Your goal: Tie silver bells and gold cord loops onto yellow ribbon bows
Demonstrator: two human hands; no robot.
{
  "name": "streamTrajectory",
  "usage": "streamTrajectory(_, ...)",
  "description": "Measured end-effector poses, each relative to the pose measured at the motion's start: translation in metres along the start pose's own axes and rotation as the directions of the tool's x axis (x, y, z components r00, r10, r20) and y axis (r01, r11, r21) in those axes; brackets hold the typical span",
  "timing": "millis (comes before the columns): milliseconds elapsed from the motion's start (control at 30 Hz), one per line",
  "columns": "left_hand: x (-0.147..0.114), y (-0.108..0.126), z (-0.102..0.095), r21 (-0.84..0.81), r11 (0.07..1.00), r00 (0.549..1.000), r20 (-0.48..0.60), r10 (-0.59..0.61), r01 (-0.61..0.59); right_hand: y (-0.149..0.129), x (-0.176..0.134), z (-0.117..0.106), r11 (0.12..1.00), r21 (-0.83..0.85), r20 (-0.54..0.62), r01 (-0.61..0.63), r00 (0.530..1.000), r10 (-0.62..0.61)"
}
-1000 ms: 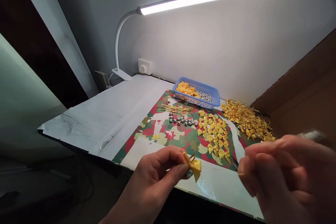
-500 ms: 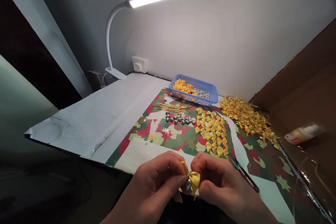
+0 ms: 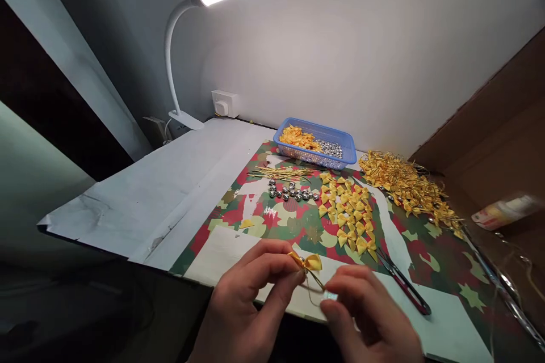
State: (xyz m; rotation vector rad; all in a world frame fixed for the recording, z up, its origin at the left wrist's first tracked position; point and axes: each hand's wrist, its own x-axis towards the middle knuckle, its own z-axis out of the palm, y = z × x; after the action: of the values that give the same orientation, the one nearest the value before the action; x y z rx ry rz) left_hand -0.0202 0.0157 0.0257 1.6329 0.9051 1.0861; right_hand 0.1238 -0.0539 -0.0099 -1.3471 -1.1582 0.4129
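Note:
Near the table's front edge, my left hand (image 3: 259, 289) pinches a yellow ribbon bow (image 3: 313, 262) between thumb and fingertips. Thin gold cord (image 3: 315, 280) runs from under the bow to my right hand (image 3: 366, 312), whose fingertips close on it; a loop hangs below. The left fingertips hide most of what lies beneath the knot. Beyond the hands, several loose yellow bows (image 3: 347, 212) lie in rows on the patterned sheet. Left of them are silver bells (image 3: 293, 193) and a bundle of gold cords (image 3: 281, 173).
A blue basket (image 3: 347, 161) of bows and bells stands by the wall. Finished-looking bows with cords form a heap (image 3: 395, 181) at the right. Dark-handled scissors (image 3: 409, 289) lie right of my hands. A lamp (image 3: 170, 62) is clipped at the back left.
My right hand has moved away from the bow, drawing the gold cord out to the right. The bow has risen slightly, and the silver bell under it is now mostly hidden.

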Motion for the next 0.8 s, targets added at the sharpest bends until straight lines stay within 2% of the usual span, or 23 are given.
streamTrajectory(67,0.000,-0.001,-0.001,0.003,1.000,0.999,0.021,0.024,-0.024,-0.007,0.011,-0.010,0.996,0.004,-0.058,-0.088,0.994,0.088)
streamTrajectory(100,0.000,-0.001,-0.001,0.019,0.999,0.999,0.023,0.045,-0.045,-0.010,0.017,-0.014,0.992,0.015,-0.041,-0.129,0.991,0.129)
streamTrajectory(167,-0.001,-0.003,-0.002,0.075,0.993,0.996,0.028,0.088,-0.090,-0.015,0.027,-0.016,0.985,0.034,0.076,-0.171,0.983,0.168)
streamTrajectory(233,-0.002,-0.004,-0.003,0.129,0.984,0.992,0.048,0.115,-0.120,-0.017,0.034,-0.013,0.986,0.042,0.223,-0.163,0.963,0.150)
streamTrajectory(300,-0.003,-0.003,-0.004,0.130,0.985,0.991,0.076,0.105,-0.115,-0.018,0.037,-0.009,0.991,0.032,0.297,-0.132,0.948,0.117)
streamTrajectory(400,-0.003,-0.002,-0.007,0.082,0.992,0.991,0.106,0.084,-0.093,-0.016,0.037,-0.005,0.995,0.016,0.314,-0.095,0.946,0.085)
streamTrajectory(533,0.000,-0.002,-0.010,0.105,0.978,0.973,0.160,0.164,-0.182,-0.013,0.034,-0.007,0.997,0.012,0.319,-0.078,0.945,0.070)
streamTrajectory(600,0.001,-0.002,-0.012,0.120,0.968,0.962,0.191,0.197,-0.222,-0.013,0.032,-0.008,1.000,0.009,0.257,-0.020,0.966,0.017)
streamTrajectory(667,0.002,-0.002,-0.013,0.135,0.954,0.949,0.211,0.234,-0.266,-0.014,0.029,-0.010,0.996,-0.010,0.208,0.091,0.974,-0.087)
streamTrajectory(800,0.003,-0.001,-0.013,0.122,0.928,0.919,0.237,0.316,-0.351,-0.016,0.026,-0.010,0.959,-0.071,0.242,0.275,0.937,-0.251)
